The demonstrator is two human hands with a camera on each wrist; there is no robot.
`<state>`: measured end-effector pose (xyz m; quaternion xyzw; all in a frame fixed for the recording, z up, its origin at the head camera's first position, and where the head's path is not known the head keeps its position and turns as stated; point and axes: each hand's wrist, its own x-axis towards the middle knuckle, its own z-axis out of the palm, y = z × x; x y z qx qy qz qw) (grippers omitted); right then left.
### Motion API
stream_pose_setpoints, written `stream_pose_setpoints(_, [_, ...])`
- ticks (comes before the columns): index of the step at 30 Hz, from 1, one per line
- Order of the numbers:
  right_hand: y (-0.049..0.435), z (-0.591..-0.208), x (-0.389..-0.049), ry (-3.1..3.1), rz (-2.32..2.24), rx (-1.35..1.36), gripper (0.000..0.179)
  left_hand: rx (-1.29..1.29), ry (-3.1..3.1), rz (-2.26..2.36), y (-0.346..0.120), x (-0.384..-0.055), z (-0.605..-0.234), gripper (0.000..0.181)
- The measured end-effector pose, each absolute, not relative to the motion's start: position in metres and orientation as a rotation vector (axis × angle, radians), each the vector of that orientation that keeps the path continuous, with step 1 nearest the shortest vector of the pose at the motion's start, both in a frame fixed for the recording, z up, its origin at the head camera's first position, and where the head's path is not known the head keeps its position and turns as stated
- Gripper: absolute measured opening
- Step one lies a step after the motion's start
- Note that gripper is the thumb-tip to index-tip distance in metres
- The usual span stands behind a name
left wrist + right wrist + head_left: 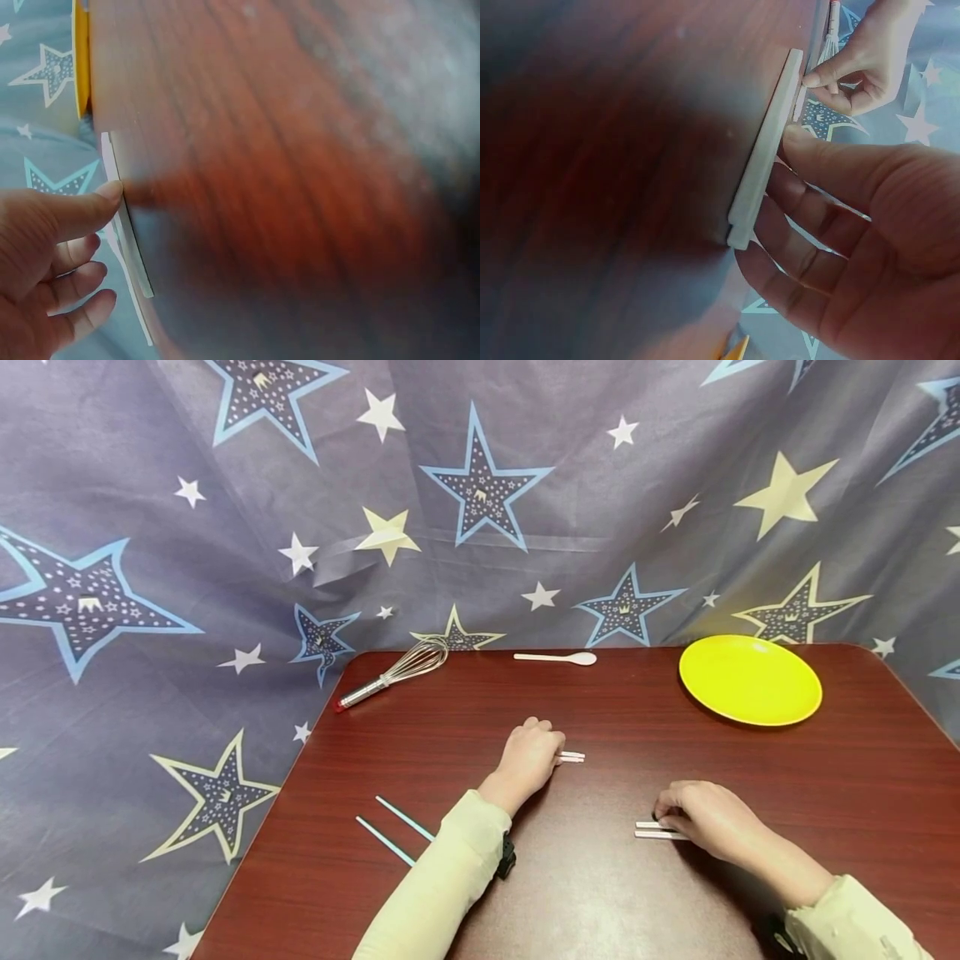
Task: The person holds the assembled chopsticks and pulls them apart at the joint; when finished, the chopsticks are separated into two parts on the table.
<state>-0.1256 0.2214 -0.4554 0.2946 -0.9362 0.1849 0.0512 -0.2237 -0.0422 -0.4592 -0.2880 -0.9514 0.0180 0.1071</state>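
Over the middle of the table, my left hand (527, 755) pinches a pair of white chopsticks (572, 757); most of their length is hidden behind it. In the left wrist view, the thumb presses on these slim chopsticks (136, 247) while the other fingers are bent behind. Nearer and to the right, my right hand (711, 818) holds another pair of white chopsticks (651, 835) by thumb and fingers, their ends pointing left. From the right wrist, this pair (769, 150) lies along the fingertips, close above the table surface.
Two light-blue sticks (384, 839) lie at the left, partly hidden by my left sleeve. A whisk (397, 672) lies at the back left and a white spoon (555, 658) along the back edge. A yellow plate (750, 681) stands at the back right, before a star-patterned cloth (525, 585).
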Motion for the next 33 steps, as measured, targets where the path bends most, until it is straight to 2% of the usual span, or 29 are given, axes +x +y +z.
stream_pose_setpoints(8, [0.2216, -0.4557, -0.1263, -2.818, 0.561, 0.9, 0.027, -0.864, -2.78, 0.08, -0.0388, -0.225, -0.4574, 0.008])
stream_pose_setpoints(33, [0.2202, -0.4577, -0.1227, -2.815, 0.569, 0.933, 0.03, -1.026, -2.677, 0.122, -0.0386, -0.2309, -0.46, 0.009])
